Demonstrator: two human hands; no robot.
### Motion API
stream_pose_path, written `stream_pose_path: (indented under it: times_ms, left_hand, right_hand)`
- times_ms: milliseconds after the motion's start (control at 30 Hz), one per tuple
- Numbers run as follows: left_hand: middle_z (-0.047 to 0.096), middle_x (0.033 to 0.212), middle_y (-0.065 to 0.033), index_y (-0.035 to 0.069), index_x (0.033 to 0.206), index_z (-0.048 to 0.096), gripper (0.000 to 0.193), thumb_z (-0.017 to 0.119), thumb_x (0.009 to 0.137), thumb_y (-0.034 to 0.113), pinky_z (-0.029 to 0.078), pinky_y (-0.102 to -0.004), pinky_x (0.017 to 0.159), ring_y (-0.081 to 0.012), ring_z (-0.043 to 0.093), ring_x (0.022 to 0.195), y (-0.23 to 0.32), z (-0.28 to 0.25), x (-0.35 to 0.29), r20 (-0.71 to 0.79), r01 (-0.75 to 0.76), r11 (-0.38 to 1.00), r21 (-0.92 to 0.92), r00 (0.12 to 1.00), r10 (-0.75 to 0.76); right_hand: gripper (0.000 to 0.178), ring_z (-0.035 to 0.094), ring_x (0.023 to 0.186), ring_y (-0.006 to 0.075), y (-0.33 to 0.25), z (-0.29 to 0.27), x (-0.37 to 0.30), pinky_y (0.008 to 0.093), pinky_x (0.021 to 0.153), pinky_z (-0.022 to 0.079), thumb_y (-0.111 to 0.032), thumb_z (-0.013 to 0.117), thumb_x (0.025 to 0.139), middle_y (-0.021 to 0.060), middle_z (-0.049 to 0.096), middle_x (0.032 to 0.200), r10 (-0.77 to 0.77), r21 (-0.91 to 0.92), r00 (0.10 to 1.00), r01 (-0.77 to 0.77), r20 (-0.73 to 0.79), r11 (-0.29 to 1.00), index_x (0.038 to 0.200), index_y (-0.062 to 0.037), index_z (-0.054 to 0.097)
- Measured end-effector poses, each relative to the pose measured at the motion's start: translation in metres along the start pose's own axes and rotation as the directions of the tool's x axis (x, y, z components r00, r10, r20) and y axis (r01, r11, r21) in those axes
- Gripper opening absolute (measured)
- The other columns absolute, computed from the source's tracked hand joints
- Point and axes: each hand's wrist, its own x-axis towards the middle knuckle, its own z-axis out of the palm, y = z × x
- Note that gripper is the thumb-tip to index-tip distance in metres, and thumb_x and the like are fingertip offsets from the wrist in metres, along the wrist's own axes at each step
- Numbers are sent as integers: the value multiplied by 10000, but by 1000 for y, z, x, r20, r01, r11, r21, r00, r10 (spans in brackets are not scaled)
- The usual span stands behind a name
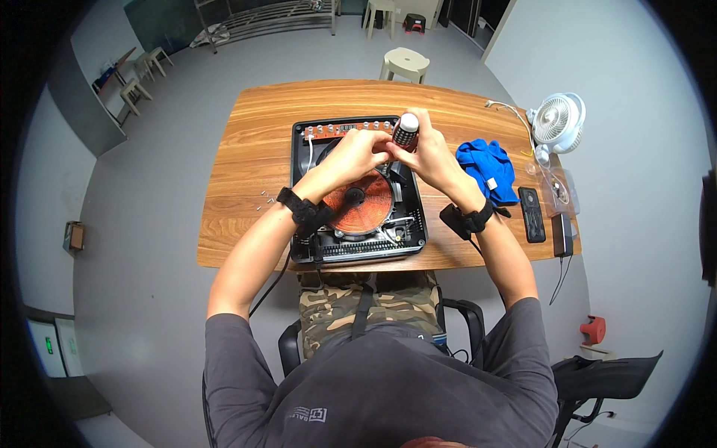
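Note:
An opened induction cooker (297, 224) lies on the table in front of me, its round copper-coloured coil (373, 213) and circuit parts exposed. Over its far right corner my right hand (432, 158) is wrapped round an upright screwdriver (405, 131) with a black textured handle and a white end. My left hand (357, 155) reaches across the coil, its fingers pinched together close to the lower part of the handle. What those fingertips hold, if anything, is hidden, as is the screwdriver's tip. An orange-brown board strip (323, 131) runs along the cooker's far edge.
Several small screws (266, 200) lie left of the cooker. To the right are a blue cloth (489, 168), a black phone-like object (532, 215), a clear plastic box (567, 187), a dark power bank-like block (562, 235) and a white fan (556, 119). A stool (405, 61) stands beyond the table.

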Motion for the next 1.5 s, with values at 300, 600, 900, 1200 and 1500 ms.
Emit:
stream_pose_path:
  times_ms: [300, 600, 900, 1200, 1500]
  left_hand:
    - [765, 1011, -185, -33, 1115, 707, 223, 696, 927, 86, 582, -362, 857, -252, 752, 971, 6, -2, -1, 30, 51, 998, 29, 998, -52]
    - [767, 1003, -170, -31, 1114, 711, 253, 722, 915, 124, 564, -352, 847, -213, 741, 954, 7, 1, 5, 40, 99, 994, 42, 994, -101]
    - [775, 986, -140, -29, 1061, 728, 245, 772, 878, 128, 568, -335, 831, -181, 741, 937, 1, 3, 5, 45, 127, 992, 27, 991, -128]
    - [774, 939, -103, -8, 1005, 741, 222, 802, 856, 145, 565, -311, 795, -145, 730, 863, 9, 4, 10, 14, 119, 985, 122, 992, -122]
    - [761, 909, -110, -18, 1028, 738, 309, 842, 817, 181, 558, -335, 784, -171, 710, 833, -2, 3, 13, -38, 119, 992, 49, 992, -118]
  right_hand:
    - [552, 711, 992, 422, -1, 0, 4, 468, 800, 575, -146, 772, 892, 232, 695, 1050, 26, -12, 999, -26, 25, 1000, 1274, -62, 382]
    - [528, 688, 1040, 448, -3, -14, 14, 477, 851, 559, -123, 768, 870, 247, 696, 1068, 6, 17, 990, -9, 143, 1000, 1225, -34, 388]
    - [467, 668, 952, 398, -2, -13, 19, 442, 817, 544, -244, 801, 852, 227, 656, 1022, -132, -128, 989, 140, 67, 982, 1130, 8, 523]
    - [417, 683, 941, 370, -6, -23, 24, 417, 820, 555, -203, 791, 844, 198, 700, 1030, -223, -200, 975, 221, 11, 955, 1179, 5, 657]
    - [490, 662, 1000, 378, -42, -37, 23, 454, 852, 546, -337, 740, 891, 170, 604, 1104, -38, -392, 985, 102, 166, 914, 1286, -66, 637]
